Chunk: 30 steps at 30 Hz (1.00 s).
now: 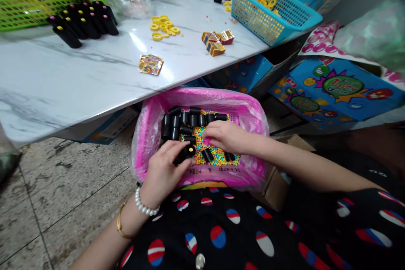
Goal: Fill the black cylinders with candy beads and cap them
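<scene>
the left hand (163, 173) is clamped on a black plastic tube (187, 152) at lower middle of the frame, inside a pink plastic-lined basket (202, 97) of colored candy beads (196, 147). the right hand (228, 137) lies open, fingertips down among more black tubes (190, 120), below a white marble table (79, 67).

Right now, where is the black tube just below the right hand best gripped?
Probably pinch the black tube across its round barrel, coming down from above with the right hand. It lies on its side on the candies, so the top of the barrel is exposed, with no tube against it.
</scene>
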Each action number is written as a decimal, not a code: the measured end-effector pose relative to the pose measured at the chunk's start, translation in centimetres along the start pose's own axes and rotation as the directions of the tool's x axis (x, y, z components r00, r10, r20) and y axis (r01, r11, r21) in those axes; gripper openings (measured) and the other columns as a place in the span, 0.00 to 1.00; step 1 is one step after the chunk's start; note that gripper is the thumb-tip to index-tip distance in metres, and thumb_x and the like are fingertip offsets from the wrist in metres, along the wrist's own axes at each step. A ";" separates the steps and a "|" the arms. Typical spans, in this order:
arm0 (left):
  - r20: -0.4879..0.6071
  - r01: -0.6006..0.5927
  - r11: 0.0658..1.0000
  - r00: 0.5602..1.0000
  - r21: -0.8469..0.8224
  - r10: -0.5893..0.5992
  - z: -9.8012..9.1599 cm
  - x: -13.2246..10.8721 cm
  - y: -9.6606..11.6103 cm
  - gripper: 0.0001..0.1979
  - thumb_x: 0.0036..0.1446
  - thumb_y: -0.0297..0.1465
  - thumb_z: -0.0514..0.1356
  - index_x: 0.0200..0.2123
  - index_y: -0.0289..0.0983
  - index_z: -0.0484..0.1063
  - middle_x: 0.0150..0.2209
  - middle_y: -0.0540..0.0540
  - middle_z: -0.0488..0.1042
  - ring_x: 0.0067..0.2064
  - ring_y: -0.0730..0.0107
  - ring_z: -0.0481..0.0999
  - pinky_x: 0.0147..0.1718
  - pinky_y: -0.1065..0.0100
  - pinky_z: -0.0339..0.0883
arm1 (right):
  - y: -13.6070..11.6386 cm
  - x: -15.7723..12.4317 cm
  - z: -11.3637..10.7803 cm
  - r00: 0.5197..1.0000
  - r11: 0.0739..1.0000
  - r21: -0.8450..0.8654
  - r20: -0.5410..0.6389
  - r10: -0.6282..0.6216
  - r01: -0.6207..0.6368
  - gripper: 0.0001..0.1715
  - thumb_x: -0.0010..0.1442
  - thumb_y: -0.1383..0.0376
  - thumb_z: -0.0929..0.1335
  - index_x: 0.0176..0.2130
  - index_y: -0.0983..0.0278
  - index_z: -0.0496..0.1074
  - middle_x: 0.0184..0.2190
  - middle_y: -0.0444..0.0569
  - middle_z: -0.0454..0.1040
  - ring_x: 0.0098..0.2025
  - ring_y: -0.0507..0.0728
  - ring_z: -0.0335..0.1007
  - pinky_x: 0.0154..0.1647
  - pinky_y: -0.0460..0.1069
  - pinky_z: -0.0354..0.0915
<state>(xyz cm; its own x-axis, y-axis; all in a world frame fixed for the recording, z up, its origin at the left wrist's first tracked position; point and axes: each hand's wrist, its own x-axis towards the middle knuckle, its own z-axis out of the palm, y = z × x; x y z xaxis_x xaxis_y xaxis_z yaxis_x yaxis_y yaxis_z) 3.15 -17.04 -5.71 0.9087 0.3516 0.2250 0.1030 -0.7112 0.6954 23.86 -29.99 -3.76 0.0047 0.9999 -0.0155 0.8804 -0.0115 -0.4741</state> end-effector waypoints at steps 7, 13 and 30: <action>-0.125 0.008 0.994 0.992 0.110 0.006 -1.7 0.1 -0.4 0.16 0.56 0.31 0.65 0.48 0.33 0.74 0.41 0.42 0.76 0.41 0.65 0.76 0.41 0.65 0.72 | -2.8 2.9 4.1 0.942 0.884 -0.384 0.298 -0.154 0.266 0.15 0.66 0.73 0.59 0.38 0.72 0.74 0.35 0.59 0.73 0.42 0.61 0.65 0.36 0.54 0.63; -0.102 0.016 0.997 0.995 0.077 -0.008 -1.5 -0.6 -0.5 0.17 0.56 0.29 0.65 0.49 0.34 0.73 0.43 0.42 0.75 0.43 0.67 0.76 0.42 0.67 0.72 | -2.7 1.3 4.9 0.945 0.891 -0.410 0.322 -0.057 0.194 0.14 0.66 0.72 0.60 0.40 0.72 0.74 0.37 0.59 0.72 0.43 0.62 0.65 0.36 0.54 0.64; 0.073 -0.041 0.999 0.996 -0.035 0.044 0.0 -0.1 0.0 0.18 0.56 0.25 0.63 0.51 0.37 0.72 0.45 0.43 0.74 0.45 0.66 0.76 0.45 0.64 0.73 | -1.1 -0.1 -0.7 0.999 0.939 0.342 -0.035 0.034 -0.020 0.09 0.57 0.71 0.68 0.40 0.64 0.76 0.35 0.44 0.78 0.34 0.50 0.72 0.38 0.45 0.64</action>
<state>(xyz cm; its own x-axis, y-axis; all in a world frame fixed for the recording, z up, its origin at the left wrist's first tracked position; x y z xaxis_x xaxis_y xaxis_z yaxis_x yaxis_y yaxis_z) 3.11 -17.05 -5.76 0.9393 0.2750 0.2051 0.0510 -0.7031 0.7092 23.23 -30.05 -2.60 0.0511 0.9987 -0.0012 0.6645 -0.0349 -0.7465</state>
